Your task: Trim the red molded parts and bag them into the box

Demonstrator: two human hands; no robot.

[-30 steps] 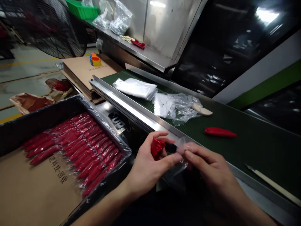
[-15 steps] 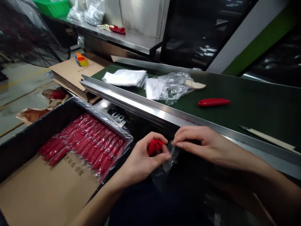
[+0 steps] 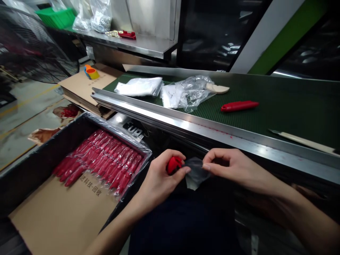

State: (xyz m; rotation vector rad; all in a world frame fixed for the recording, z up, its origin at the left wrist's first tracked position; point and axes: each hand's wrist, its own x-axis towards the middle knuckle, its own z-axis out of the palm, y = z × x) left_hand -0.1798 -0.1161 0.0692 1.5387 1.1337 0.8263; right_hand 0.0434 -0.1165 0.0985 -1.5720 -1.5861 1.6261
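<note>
A: How far along do things look?

B: Partway, I'd judge. In the black-walled box [image 3: 39,166], the wrapped red pieces [image 3: 106,156] lie side by side in rows, under clear plastic. They fill the far part of the box; in its near part the brown cardboard [image 3: 58,216] shows.

A: And the piece being handled?

B: Just right of the box. The left hand [image 3: 161,174] is curled round a red piece [image 3: 173,165], one end poking out between thumb and fingers. I see no plastic over that end; the rest is hidden in the palm, so I can't tell.

A: The other hand?

B: The right hand [image 3: 236,164], farther right of the box, has thumb and fingertips pinched on a clear bag [image 3: 197,169]. The bag spans the gap between the hands, and the left fingertips seem to touch it. So that piece looks unwrapped as yet.

A: Anything else bare?

B: One loose red piece [image 3: 239,106] lies on the green belt [image 3: 292,106], beyond the box and well to its right, with no wrapping that I can see. Pale plastic packs [image 3: 139,86] lie on the belt too, nearer the box.
</note>
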